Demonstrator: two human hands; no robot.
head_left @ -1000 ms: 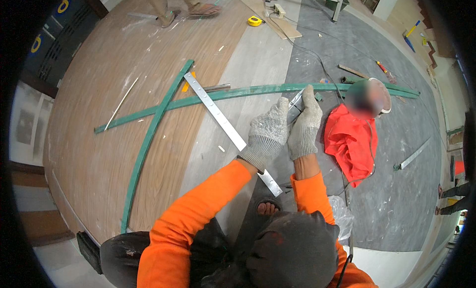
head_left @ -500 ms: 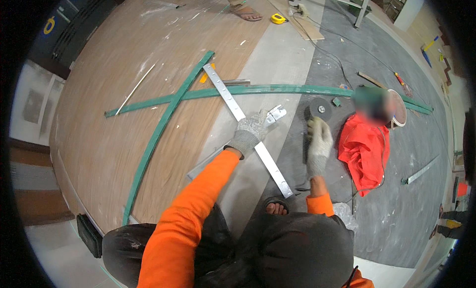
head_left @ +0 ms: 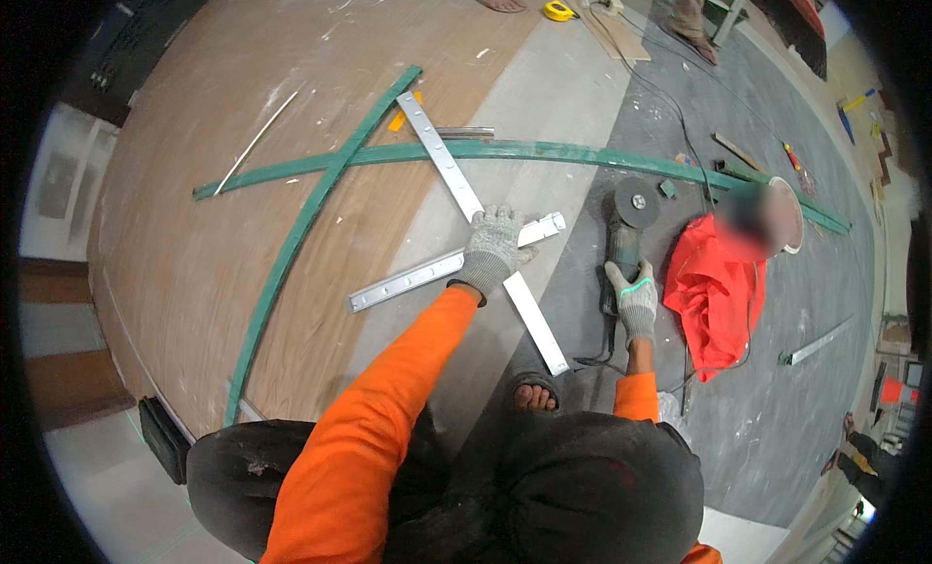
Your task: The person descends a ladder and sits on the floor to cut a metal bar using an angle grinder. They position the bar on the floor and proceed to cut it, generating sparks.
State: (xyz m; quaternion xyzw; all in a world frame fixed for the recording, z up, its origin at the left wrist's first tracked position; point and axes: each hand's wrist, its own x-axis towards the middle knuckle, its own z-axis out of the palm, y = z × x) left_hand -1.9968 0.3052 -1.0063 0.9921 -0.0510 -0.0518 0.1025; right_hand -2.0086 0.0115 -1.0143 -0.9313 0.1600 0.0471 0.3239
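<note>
- Two long green curved strips (head_left: 291, 244) cross on the wooden floor at far left, lying much as they did a second ago.
- The left hand (head_left: 493, 248), gloved, now presses flat with fingers spread on the spot where two perforated metal rails (head_left: 442, 166) cross. A second ago both hands were bunched together over that same rail; they have since parted.
- The shorter rail (head_left: 427, 271) lies under the palm, pinned against the longer one, so the crossing looks held steady.
- A bare foot (head_left: 532, 394) shows just below the longer rail's near end.
- The right hand (head_left: 636, 302) has moved off to the angle grinder (head_left: 626, 236) on the grey floor and wraps around its body; the disc points away from the person.
- An orange cloth (head_left: 714, 292) lies just right of the grinder.
- Judging by this split, the work seems to shift from positioning to cutting.
</note>
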